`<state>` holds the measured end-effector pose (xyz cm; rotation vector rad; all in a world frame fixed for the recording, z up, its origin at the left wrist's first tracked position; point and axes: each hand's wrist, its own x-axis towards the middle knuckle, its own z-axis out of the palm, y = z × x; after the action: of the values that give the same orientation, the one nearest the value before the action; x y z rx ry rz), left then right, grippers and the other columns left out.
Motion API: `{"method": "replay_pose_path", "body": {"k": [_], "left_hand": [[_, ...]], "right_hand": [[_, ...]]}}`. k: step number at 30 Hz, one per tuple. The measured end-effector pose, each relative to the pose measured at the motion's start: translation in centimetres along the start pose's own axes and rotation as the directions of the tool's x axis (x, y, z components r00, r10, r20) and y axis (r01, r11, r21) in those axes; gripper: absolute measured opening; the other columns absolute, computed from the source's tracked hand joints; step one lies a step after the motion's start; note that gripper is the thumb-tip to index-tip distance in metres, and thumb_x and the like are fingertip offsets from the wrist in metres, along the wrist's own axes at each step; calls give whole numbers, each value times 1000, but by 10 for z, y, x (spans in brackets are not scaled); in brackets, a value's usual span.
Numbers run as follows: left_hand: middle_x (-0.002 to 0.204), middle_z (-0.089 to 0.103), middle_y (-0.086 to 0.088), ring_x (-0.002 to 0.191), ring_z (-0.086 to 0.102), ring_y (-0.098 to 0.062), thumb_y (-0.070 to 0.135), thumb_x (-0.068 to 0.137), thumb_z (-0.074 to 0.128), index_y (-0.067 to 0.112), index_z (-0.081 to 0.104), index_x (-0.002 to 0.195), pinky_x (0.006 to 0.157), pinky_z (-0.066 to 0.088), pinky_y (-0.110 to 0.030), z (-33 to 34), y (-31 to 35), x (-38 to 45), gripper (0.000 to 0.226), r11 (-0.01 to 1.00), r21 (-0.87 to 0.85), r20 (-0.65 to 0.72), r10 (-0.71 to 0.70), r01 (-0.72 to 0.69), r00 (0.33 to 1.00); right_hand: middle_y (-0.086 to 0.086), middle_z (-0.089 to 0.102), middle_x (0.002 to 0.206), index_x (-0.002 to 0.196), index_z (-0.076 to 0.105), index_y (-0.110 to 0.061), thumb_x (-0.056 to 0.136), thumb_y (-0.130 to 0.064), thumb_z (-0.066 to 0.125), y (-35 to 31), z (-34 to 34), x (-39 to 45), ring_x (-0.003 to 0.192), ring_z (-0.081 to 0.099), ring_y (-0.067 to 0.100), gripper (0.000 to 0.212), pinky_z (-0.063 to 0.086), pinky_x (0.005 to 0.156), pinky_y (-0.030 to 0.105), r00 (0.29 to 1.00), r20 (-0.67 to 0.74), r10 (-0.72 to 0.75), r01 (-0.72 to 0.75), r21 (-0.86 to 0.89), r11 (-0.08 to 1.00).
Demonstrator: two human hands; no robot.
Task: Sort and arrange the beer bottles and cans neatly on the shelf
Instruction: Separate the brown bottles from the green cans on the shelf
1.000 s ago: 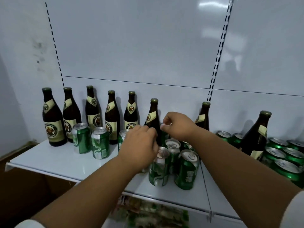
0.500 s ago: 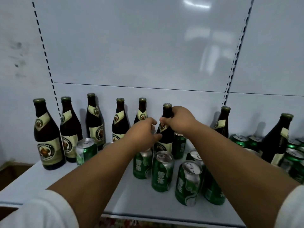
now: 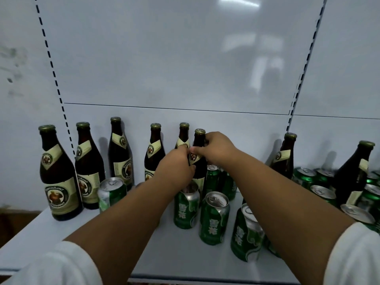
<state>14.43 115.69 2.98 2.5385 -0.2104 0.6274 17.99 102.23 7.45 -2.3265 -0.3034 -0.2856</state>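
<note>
A row of dark brown beer bottles with cream labels stands along the back of the white shelf (image 3: 86,231). My right hand (image 3: 216,149) grips the neck of the sixth bottle (image 3: 199,161) from the left. My left hand (image 3: 175,169) holds the same bottle lower down, at its shoulder. The bottle stands upright, close beside the fifth bottle (image 3: 183,134). Green cans (image 3: 213,218) stand in front of it and below my arms.
Two more bottles (image 3: 284,155) stand to the right among several green cans (image 3: 322,194). One green can (image 3: 112,192) stands before the left bottles (image 3: 58,175). Slotted uprights run up the white back panel. The shelf's front edge is near my elbows.
Both hands have risen from the cans to the sixth bottle and taken hold of it. The bottle now stands nearer the fifth one. The camera has moved in closer.
</note>
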Motion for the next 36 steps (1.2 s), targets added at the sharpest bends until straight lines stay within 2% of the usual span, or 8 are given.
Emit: {"method": "replay_pose_path", "body": {"k": [5, 11, 14, 17, 22, 28, 32, 36], "left_hand": [[105, 62, -6, 92, 60, -22, 23, 90, 62, 12, 54, 115, 81, 52, -38, -11, -8, -9, 29, 992, 113, 167, 31, -50, 986], [114, 63, -5, 104, 59, -22, 17, 92, 59, 14, 54, 124, 91, 51, -37, -31, -12, -20, 32, 964, 223, 484, 22, -148, 875], [108, 64, -3, 100, 60, -21, 12, 90, 58, 16, 52, 117, 89, 52, -39, -35, -17, -26, 28, 966, 217, 431, 32, -138, 902], [101, 60, -3, 91, 57, -20, 9, 88, 55, 16, 50, 108, 83, 52, -39, -38, -22, -34, 22, 962, 234, 386, 39, -139, 921], [97, 57, -5, 85, 58, -23, 9, 86, 57, 15, 45, 103, 78, 53, -44, -43, -24, -46, 22, 986, 112, 345, 78, -124, 935], [100, 55, 5, 85, 57, -12, 11, 85, 66, 24, 49, 111, 72, 52, -32, -41, -19, -50, 33, 984, -166, 171, 100, -71, 980], [108, 56, 7, 100, 56, -8, 4, 82, 67, 20, 54, 121, 85, 50, -24, -28, -2, -47, 44, 935, -310, -9, 177, -171, 984], [100, 53, 10, 89, 54, -5, 18, 86, 71, 23, 53, 123, 86, 52, -30, -5, 32, -38, 41, 930, -320, 10, 194, -180, 981]], "right_hand": [[0, 58, 71, 72, 54, -17, 81, -38, 76, 7, -1, -5, 71, 59, 21, 32, 49, 64, 34, 999, 33, -10, 13, -89, 996], [11, 65, 77, 82, 64, -5, 82, -33, 74, 11, -3, -31, 72, 62, 24, 29, 48, 63, 33, 981, 188, 39, 19, -295, 955], [7, 69, 89, 90, 68, -13, 76, -47, 77, 5, 5, -45, 79, 64, 19, 38, 55, 75, 36, 918, 395, 30, 129, -369, 920], [0, 66, 94, 99, 61, -20, 74, -53, 76, -1, 22, -57, 86, 62, 17, 44, 55, 80, 39, 901, 435, 8, 205, -441, 874], [4, 64, 93, 101, 58, -14, 72, -50, 77, -7, 42, -64, 85, 60, 21, 50, 55, 79, 40, 926, 362, -103, 291, -514, 807], [-2, 64, 89, 93, 57, -22, 64, -51, 84, -20, 6, -71, 80, 60, 16, 49, 52, 70, 35, 974, 203, -99, 160, -308, 938], [-3, 65, 89, 94, 60, -24, 63, -49, 86, -28, -50, -79, 78, 62, 14, 48, 48, 63, 29, 996, 73, -48, 60, -170, 984], [2, 65, 93, 93, 64, -17, 66, -50, 84, -23, -92, -83, 87, 61, 19, 46, 51, 75, 36, 999, 25, -23, 30, -340, 940]]}}
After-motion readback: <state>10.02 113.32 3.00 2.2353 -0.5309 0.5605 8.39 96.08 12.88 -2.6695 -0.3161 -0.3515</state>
